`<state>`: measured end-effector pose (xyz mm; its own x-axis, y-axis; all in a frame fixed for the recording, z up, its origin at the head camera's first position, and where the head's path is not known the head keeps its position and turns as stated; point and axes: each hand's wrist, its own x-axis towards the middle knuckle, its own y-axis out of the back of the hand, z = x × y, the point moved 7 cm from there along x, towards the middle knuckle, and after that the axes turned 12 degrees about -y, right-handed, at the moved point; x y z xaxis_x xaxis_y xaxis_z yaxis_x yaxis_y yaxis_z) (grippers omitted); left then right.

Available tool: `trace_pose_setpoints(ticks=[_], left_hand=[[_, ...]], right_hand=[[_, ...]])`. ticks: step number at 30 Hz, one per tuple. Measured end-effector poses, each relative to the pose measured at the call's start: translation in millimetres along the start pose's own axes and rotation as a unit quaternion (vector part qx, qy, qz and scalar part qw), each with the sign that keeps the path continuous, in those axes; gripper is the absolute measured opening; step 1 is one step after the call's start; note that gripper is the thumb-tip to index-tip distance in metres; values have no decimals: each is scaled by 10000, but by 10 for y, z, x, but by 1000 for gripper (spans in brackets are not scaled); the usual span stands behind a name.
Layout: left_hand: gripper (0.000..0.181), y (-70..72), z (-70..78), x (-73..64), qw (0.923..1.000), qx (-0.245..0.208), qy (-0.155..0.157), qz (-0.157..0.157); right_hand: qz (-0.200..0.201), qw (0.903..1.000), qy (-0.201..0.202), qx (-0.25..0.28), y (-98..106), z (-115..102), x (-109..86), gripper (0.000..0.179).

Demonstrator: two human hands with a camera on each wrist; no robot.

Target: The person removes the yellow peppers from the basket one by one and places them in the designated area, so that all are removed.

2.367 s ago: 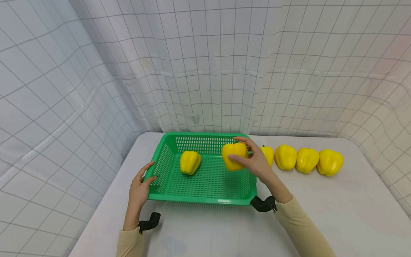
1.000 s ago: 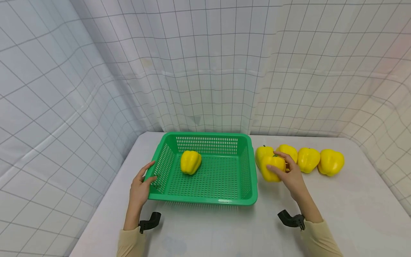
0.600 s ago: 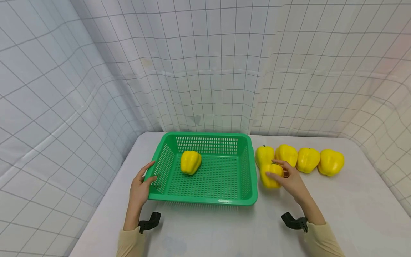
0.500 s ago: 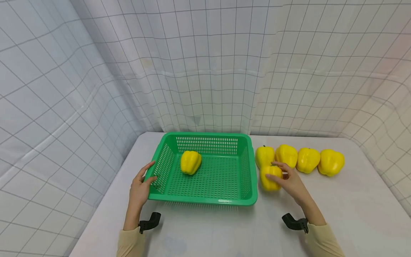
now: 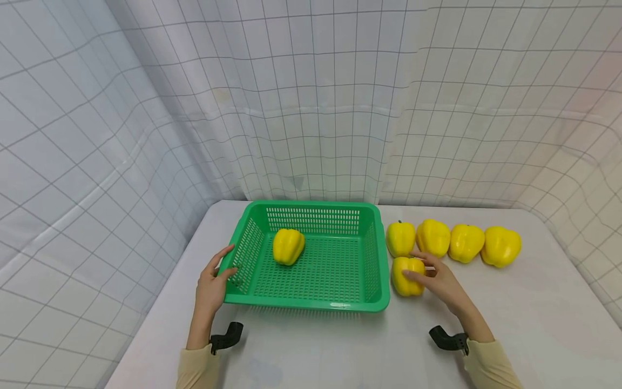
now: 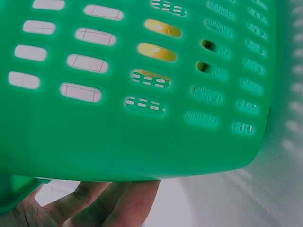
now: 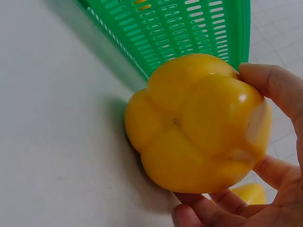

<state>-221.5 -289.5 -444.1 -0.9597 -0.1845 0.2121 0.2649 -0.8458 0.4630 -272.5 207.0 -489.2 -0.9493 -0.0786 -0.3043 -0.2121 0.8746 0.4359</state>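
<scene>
My left hand [image 5: 211,286] grips the left rim of a green plastic basket [image 5: 311,303], thumb over the inner side and fingers outside. In the left wrist view, fingertips [image 6: 135,201] show under the basket's slotted wall [image 6: 118,142]. Inside the basket lies one yellow bell pepper [image 5: 288,247]. Just right of the basket, my right hand [image 5: 439,281] holds another yellow bell pepper [image 5: 407,276] at table level. Its thumb and fingers lie around that pepper [image 7: 189,127] in the right wrist view, with the lobed bottom facing the camera.
Along the back right stands a row of yellow bell peppers: one beside the basket [image 5: 400,239], then others [image 5: 433,237], [image 5: 466,243] and the rightmost pepper [image 5: 500,246]. White gridded curtains [image 5: 320,108] enclose the white table [image 5: 320,351] at back and sides.
My right hand has carried the pepper out from above the basket to the right, then down and toward me onto the table before the row. The left hand and basket stay put.
</scene>
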Motion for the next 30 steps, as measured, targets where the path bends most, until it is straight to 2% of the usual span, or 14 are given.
trace_pose_setpoints(ticks=[6, 13, 25, 30], left_hand=[[49, 6, 8, -18, 10000, -10, -16, 66], [49, 9, -6, -13, 9999, 8, -19, 118], [50, -2, -15, 2, 10000, -2, 19, 57], [50, -3, -25, 5, 10000, -36, 6, 40]], right_hand=[[74, 10000, -57, 13, 21, 43, 22, 69], [-37, 10000, -23, 51, 24, 61, 43, 67], [-163, 9990, -403, 42, 3, 106, 46, 76], [16, 9995, -326, 6, 23, 104, 29, 78]])
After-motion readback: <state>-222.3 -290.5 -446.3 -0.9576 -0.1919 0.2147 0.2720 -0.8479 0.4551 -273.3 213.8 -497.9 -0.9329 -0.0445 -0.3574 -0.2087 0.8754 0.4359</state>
